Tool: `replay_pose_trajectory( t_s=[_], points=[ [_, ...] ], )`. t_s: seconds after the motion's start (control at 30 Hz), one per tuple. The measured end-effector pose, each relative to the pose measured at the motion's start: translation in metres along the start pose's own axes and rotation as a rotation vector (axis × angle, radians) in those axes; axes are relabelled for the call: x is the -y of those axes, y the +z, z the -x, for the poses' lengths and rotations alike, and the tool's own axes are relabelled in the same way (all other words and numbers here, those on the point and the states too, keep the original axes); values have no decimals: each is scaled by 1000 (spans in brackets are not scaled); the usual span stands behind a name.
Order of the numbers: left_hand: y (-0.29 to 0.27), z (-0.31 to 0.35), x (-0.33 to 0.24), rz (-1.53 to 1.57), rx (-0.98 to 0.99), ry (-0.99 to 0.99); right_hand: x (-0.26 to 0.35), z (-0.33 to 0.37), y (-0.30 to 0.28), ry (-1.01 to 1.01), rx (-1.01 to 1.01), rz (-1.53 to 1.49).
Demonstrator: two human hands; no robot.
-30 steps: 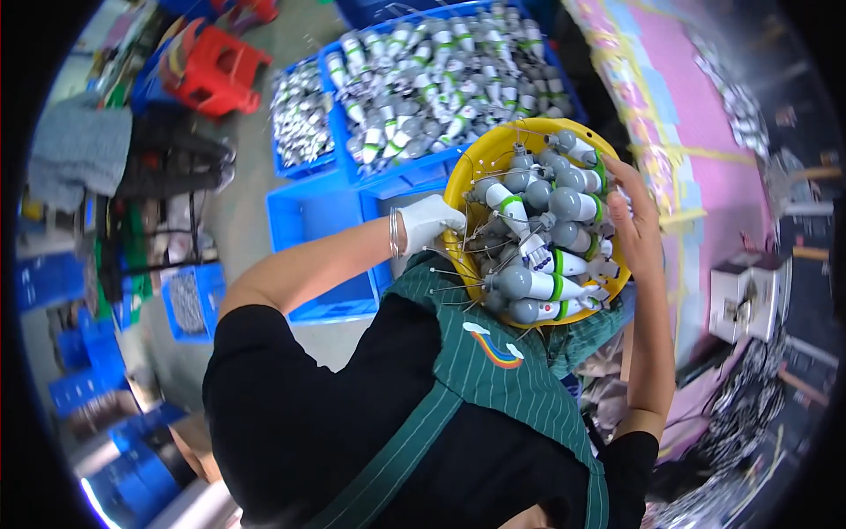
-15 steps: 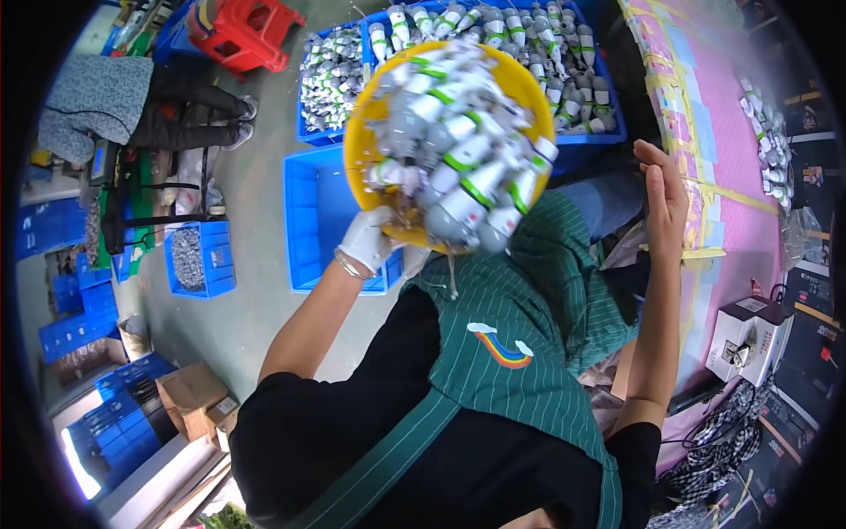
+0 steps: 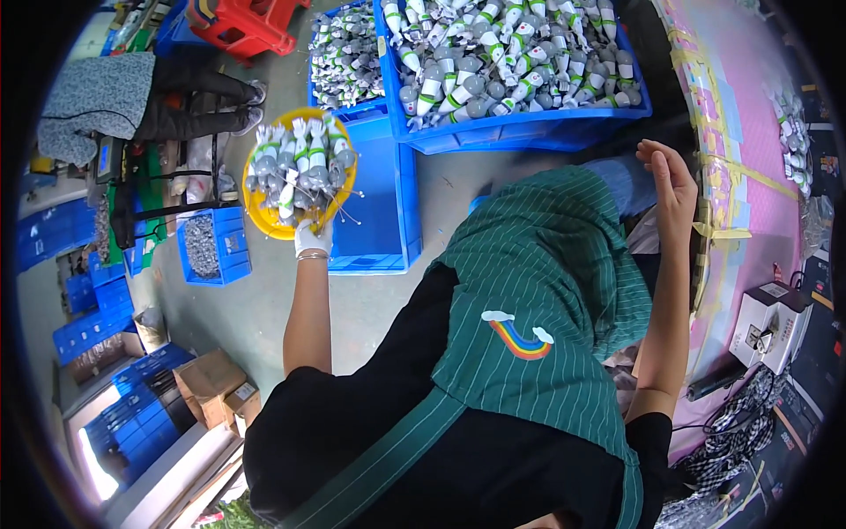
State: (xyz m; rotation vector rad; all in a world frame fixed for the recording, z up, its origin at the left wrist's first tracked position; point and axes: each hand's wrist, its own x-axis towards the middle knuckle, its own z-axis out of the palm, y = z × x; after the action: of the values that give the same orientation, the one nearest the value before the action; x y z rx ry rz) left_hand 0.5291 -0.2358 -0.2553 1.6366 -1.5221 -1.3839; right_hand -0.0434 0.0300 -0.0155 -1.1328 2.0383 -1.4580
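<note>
My left hand, in a white glove, grips the near rim of a yellow bowl at arm's length. Inside the bowl lie several grey-and-white bulb-shaped pieces with green bands, some trailing thin wires with small tips. The bowl is over the left side of a blue crate, whose blue bottom shows beside it. My right hand is bare and holds nothing. Its fingers are stretched out, near the edge of the pink-covered table.
A large blue crate full of similar pieces stands ahead, with a smaller filled crate to its left. Another person stands at the left by a red stool. A small blue bin and cardboard boxes sit on the floor.
The yellow bowl has moved left, away from in front of my body and the large crate, with my left arm stretched further out. My right hand stays raised in much the same place.
</note>
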Motion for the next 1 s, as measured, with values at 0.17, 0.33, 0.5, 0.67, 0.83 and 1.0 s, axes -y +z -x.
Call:
replay_pose_trajectory(
  t_s=[0.17, 0.33, 0.5, 0.67, 0.83, 1.0],
  points=[
    [-9, -12, 46, 641, -518, -495, 1, 4, 9, 65, -13, -18],
    [-6, -20, 103, 733, -783, -720, -5, 7, 18, 127, -10, -29],
    [12, -21, 97, 434, -889, -761, 4, 4, 18, 125, -13, 19],
    [21, -17, 48, 73, -1060, -830, 15, 11, 10, 117, -74, 82],
    [-2, 10, 4, -418, -1045, -695, 4, 25, -4, 136, -124, 73],
    [-38, -9, -24, -285, -1146, -587, -9, 35, -18, 134, -167, 33]
  ],
)
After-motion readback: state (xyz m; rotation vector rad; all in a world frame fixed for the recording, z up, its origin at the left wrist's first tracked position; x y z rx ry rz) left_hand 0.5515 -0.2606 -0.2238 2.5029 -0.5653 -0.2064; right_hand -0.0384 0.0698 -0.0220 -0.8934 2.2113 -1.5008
